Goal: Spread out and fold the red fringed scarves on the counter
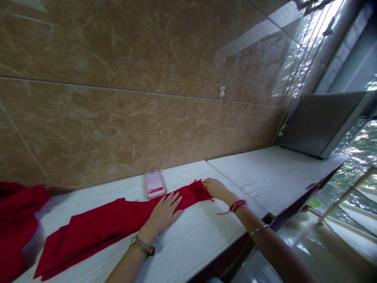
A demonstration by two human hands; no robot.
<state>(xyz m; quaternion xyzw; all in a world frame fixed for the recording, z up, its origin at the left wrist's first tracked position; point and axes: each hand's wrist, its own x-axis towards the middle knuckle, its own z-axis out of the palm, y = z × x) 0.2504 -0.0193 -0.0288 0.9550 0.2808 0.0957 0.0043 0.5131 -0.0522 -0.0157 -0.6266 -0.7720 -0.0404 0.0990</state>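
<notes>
A red fringed scarf lies lengthwise in folded layers on the white wood-grain tabletop. Flat across its middle rests my left hand, fingers spread and a ring on one of them. My right hand is at the scarf's fringed end, its fingers curled closed on the fringe. Just behind the scarf, by my left fingertips, lies a pinkish card-like item with a red band, its upper part blurred out.
More bunched red cloth sits at the far left. A brown marbled tile wall runs along the back edge. At the far right end stands a large grey box-shaped object, near a window. A green bowl-like thing is lower right.
</notes>
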